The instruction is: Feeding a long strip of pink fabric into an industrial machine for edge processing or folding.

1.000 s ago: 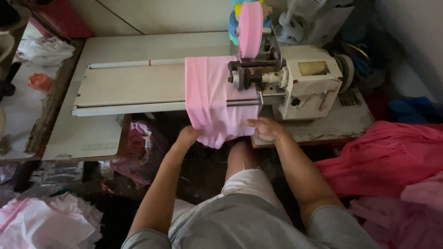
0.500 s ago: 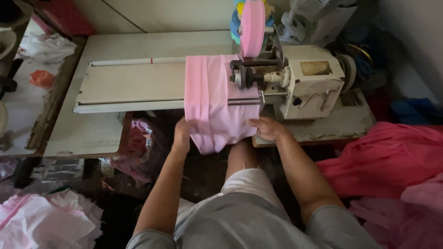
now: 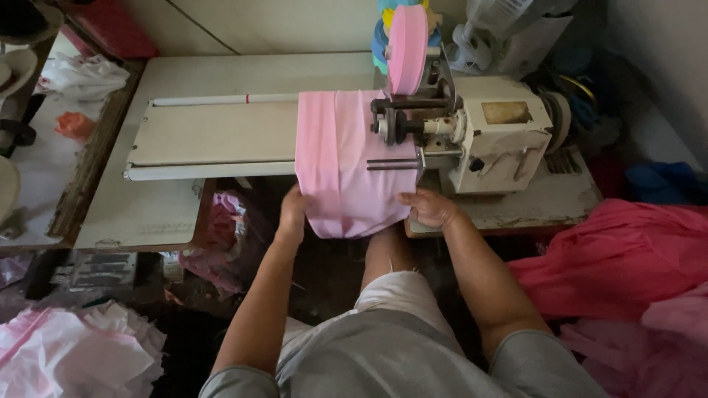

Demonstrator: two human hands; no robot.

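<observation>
A light pink fabric piece [image 3: 341,158] hangs over the long arm of a cream sewing machine [image 3: 498,136] and drapes off the table's front edge. My left hand [image 3: 294,210] grips the fabric's lower left edge. My right hand [image 3: 428,208] holds its lower right corner, just below the machine's metal rods [image 3: 394,163]. A pink tape roll [image 3: 408,48] stands upright on top of the machine, above the fabric.
The machine stands on a pale worktable [image 3: 133,214] with two white guide rails [image 3: 210,171]. A heap of darker pink cloth [image 3: 627,258] lies at the right, pale pink pieces [image 3: 66,354] at the lower left, and more pink cloth [image 3: 221,236] under the table.
My left hand has moved from under the fabric's bottom edge up to its left side. The fabric hangs a little straighter. My right hand has stayed at the right corner.
</observation>
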